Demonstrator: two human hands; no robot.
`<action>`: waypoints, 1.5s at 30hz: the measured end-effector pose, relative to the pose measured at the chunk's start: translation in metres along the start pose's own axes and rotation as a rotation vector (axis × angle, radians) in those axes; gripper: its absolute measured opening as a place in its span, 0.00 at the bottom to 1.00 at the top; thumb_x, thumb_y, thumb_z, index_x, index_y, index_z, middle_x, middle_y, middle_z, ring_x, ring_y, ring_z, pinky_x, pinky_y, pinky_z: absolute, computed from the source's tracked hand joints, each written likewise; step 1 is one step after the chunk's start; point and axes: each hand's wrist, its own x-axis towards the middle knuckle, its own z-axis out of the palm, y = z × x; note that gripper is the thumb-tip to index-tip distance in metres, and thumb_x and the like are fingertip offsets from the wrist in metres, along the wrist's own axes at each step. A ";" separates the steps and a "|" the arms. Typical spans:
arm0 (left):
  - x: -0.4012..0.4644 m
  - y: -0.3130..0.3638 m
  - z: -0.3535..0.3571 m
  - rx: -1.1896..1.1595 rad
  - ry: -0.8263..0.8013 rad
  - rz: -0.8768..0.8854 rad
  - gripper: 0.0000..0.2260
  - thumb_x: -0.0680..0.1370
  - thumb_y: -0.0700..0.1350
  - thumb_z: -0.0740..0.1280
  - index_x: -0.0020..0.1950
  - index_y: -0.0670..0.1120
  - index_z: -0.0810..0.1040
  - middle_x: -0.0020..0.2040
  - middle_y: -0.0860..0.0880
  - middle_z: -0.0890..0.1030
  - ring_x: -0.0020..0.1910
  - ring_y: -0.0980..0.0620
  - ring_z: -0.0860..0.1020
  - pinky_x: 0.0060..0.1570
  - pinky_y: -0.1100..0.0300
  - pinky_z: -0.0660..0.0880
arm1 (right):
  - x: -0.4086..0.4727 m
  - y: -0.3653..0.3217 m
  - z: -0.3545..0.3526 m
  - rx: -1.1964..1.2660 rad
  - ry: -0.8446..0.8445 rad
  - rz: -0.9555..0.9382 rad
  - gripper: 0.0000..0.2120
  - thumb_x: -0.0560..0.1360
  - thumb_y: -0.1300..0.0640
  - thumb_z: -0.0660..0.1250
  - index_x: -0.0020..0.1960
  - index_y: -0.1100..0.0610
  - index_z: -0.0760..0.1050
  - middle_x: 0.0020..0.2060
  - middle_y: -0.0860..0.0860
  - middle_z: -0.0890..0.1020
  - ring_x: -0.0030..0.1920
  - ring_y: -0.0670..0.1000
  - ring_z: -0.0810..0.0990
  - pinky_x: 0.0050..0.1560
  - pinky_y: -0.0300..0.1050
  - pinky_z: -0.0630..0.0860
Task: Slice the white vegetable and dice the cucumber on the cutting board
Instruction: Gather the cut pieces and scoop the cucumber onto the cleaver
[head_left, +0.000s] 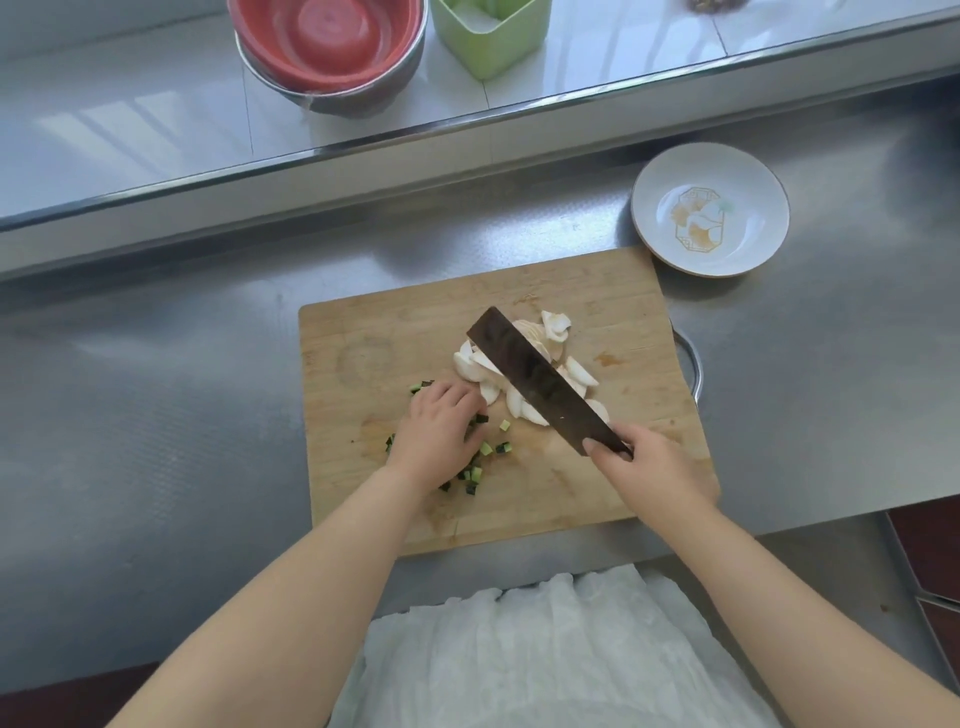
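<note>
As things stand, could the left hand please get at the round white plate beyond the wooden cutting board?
Probably not easily. The left hand rests on diced cucumber, and the dark cleaver gripped by the right hand lies across the way to the round white plate.

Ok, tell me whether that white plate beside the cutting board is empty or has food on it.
Empty. The white plate shows only its printed orange and gold pattern in the middle; no cut pieces lie on it. It sits on the counter off the cutting board's far right corner.
</note>
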 end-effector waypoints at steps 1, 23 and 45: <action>0.000 0.001 -0.001 0.009 0.001 0.002 0.08 0.75 0.49 0.68 0.52 0.49 0.78 0.54 0.54 0.78 0.58 0.49 0.72 0.57 0.54 0.67 | 0.004 -0.005 0.000 -0.025 -0.027 -0.009 0.08 0.74 0.39 0.59 0.43 0.40 0.73 0.29 0.43 0.77 0.32 0.46 0.77 0.29 0.42 0.68; -0.011 0.003 0.002 0.004 0.059 -0.020 0.06 0.74 0.47 0.70 0.48 0.47 0.80 0.50 0.50 0.80 0.55 0.47 0.75 0.57 0.51 0.70 | 0.042 -0.024 0.004 -0.167 -0.174 -0.049 0.07 0.75 0.40 0.60 0.48 0.41 0.73 0.33 0.44 0.79 0.33 0.46 0.78 0.28 0.40 0.69; -0.004 -0.002 -0.008 0.062 -0.014 -0.055 0.12 0.79 0.52 0.61 0.56 0.48 0.79 0.56 0.51 0.78 0.60 0.48 0.71 0.62 0.54 0.64 | 0.043 -0.040 0.016 -0.079 -0.157 -0.029 0.05 0.77 0.42 0.59 0.48 0.42 0.72 0.31 0.47 0.78 0.32 0.50 0.78 0.28 0.42 0.69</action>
